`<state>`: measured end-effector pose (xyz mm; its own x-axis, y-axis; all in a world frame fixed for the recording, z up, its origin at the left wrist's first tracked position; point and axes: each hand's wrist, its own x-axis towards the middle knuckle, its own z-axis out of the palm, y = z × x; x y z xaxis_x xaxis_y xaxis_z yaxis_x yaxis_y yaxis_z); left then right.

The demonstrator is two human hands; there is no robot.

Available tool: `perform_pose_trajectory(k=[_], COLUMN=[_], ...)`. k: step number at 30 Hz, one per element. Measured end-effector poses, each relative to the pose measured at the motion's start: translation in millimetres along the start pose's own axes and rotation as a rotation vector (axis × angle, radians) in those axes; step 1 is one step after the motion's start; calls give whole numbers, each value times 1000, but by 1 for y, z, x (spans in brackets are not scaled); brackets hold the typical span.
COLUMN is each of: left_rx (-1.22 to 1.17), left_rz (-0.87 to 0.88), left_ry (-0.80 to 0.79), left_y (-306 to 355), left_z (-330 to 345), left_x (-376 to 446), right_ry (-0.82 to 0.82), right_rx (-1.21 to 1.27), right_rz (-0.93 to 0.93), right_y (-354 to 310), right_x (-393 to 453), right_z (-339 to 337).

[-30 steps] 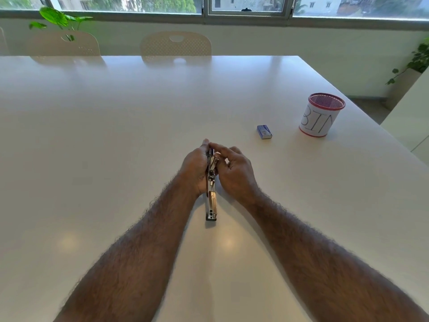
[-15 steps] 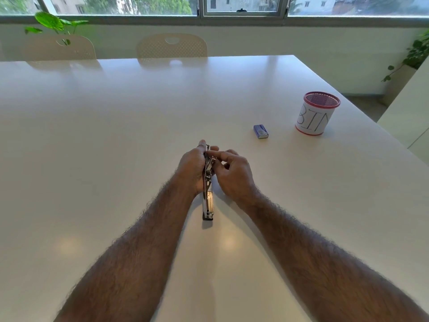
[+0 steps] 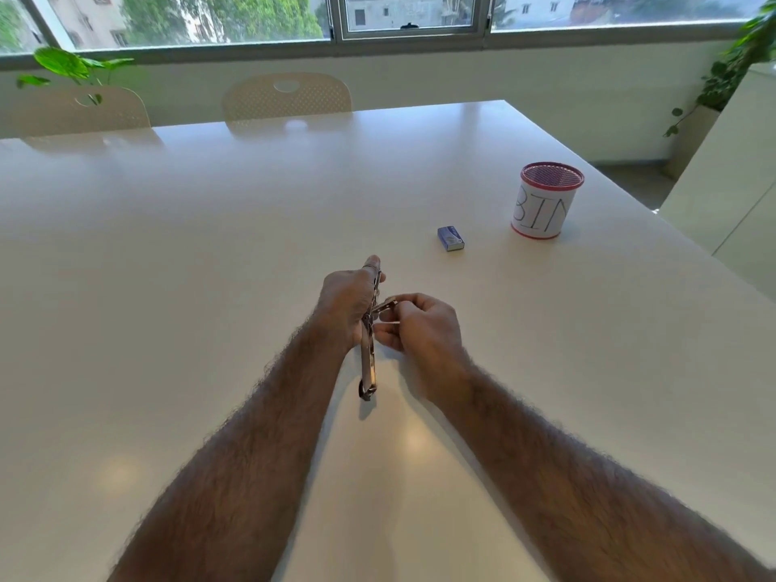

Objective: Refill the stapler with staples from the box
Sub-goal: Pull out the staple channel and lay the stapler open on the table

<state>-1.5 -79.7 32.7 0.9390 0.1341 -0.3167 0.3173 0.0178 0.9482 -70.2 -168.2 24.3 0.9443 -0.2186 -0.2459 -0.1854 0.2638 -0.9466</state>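
A shiny metal stapler lies lengthwise on the white table, its near end pointing toward me. My left hand grips its far half from the left side. My right hand pinches a small metal part that sticks out to the right of the stapler's middle, with a thin strip showing between its fingers. The small blue staple box lies shut on the table, well beyond and to the right of both hands.
A white cup with a red mesh rim and "BIN" written on it stands right of the staple box. Two pale chairs stand at the table's far edge. The table's right edge runs diagonally past the cup.
My right hand has drawn away to the right from the stapler, pulling a metal part out sideways. The left hand keeps its hold on the stapler.
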Motion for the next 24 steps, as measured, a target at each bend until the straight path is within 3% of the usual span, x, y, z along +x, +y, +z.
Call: perform_pose_trajectory(k=[4, 10, 16, 24], left_rx=[235, 529, 586, 535], left_rz=[28, 167, 304, 320], left_ry=[-14, -14, -29, 37], left_y=[3, 20, 24, 21], left_z=[3, 4, 9, 0], left_x=[7, 12, 8, 9], right_ry=[40, -58, -47, -83], right_rx=[208, 568, 513, 533], right_rz=[89, 351, 397, 416], right_y=[16, 17, 15, 16], right_x=[-17, -30, -24, -26], right_z=[11, 25, 31, 31])
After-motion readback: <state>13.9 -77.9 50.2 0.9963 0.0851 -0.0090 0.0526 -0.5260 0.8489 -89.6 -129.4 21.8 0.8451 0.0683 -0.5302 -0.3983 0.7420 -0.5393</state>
